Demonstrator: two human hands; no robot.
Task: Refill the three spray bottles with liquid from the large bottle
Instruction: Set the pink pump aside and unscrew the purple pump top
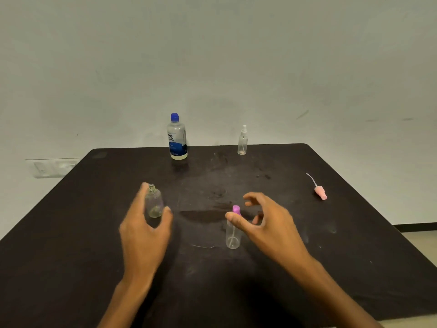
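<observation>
We look down on a dark counter [307,233] set against a pale wall [212,55]. At the upper middle of the frame, near the far edge, stands the large bottle [177,138], upright, with a blue cap and a blue-and-white label, a pale liquid showing low inside it. To its right, also near the far edge, stands a small clear spray bottle [242,141] with its white sprayer on. At the right of the frame a pink sprayer head [320,192] lies on its side on the counter, its thin tube pointing toward the far edge, well apart from every bottle. At centre left our left hand [144,230] is curved around an open clear bottle [154,202] that stands upright with its threaded neck bare; the fingers [144,192] are spread apart, and blur keeps us from telling whether they touch the bottle or only flank it. At centre right our right hand [264,223] hovers at a third clear bottle [233,233] topped with a purple sprayer [236,209]; its fingers [254,197] are loosely curled and apart, the thumb in front of the bottle's shoulder, and we cannot tell if it touches. A faint wall socket plate [53,168] shows at the left edge
</observation>
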